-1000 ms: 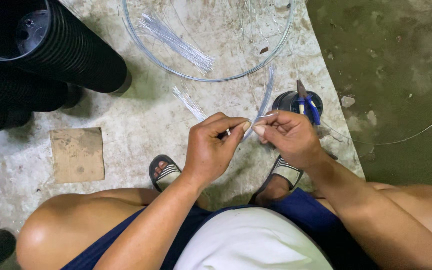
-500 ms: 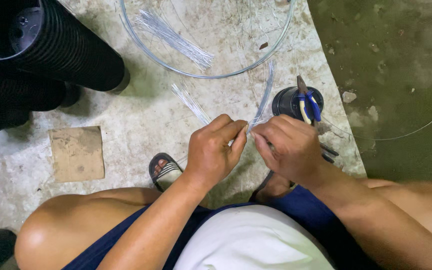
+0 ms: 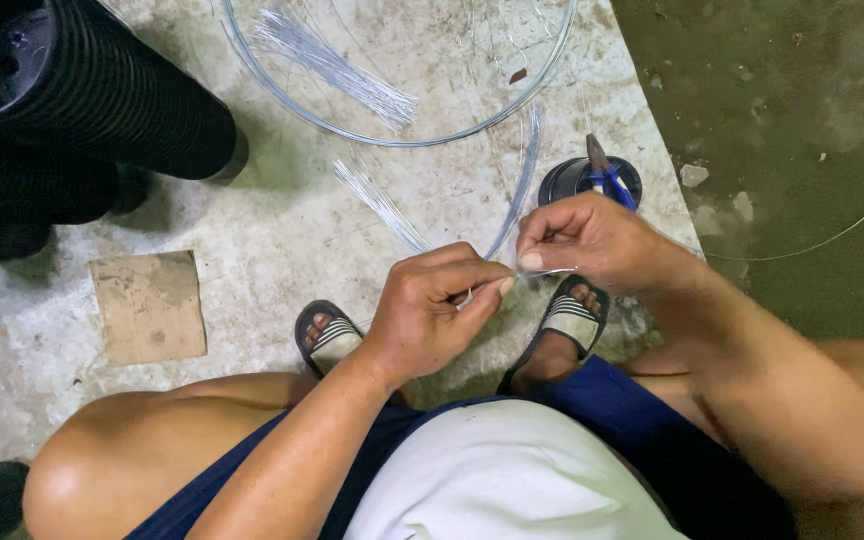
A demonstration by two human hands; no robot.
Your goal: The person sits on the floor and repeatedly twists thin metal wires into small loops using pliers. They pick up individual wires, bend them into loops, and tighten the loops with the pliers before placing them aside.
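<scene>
Pinching a thin silvery wire (image 3: 542,272) between thumb and forefinger, the right hand (image 3: 592,240) is curled nearly closed, its other fingers folded in toward the palm; the left hand (image 3: 432,305) is likewise closed into a loose fist, thumb and forefinger pressed on the same wire just beside the right hand's grip — the two hands almost touch, low over the person's feet. From the left hand's grip a bundle of wire strands (image 3: 382,205) runs up and to the left across the concrete floor (image 3: 282,240), while a curved wire length (image 3: 522,180) rises from the hands toward a large wire hoop (image 3: 392,140) lying flat on the floor at the top; a second sheaf of cut wires (image 3: 337,65) lies inside that hoop. Just beyond the right hand stands a small black round container (image 3: 577,180) with blue-handled pliers (image 3: 607,180) resting in or on it; whether they sit inside I cannot tell. Below the hands are two striped sandals, the left sandal (image 3: 332,335) and the right sandal (image 3: 567,320), toes showing. A square of brown cardboard (image 3: 147,305) lies on the floor to the left — well apart from the hands; black ribbed pipes (image 3: 102,100) fill the upper left corner; a single stray wire (image 3: 802,240) curves over the darker green floor on the right.
</scene>
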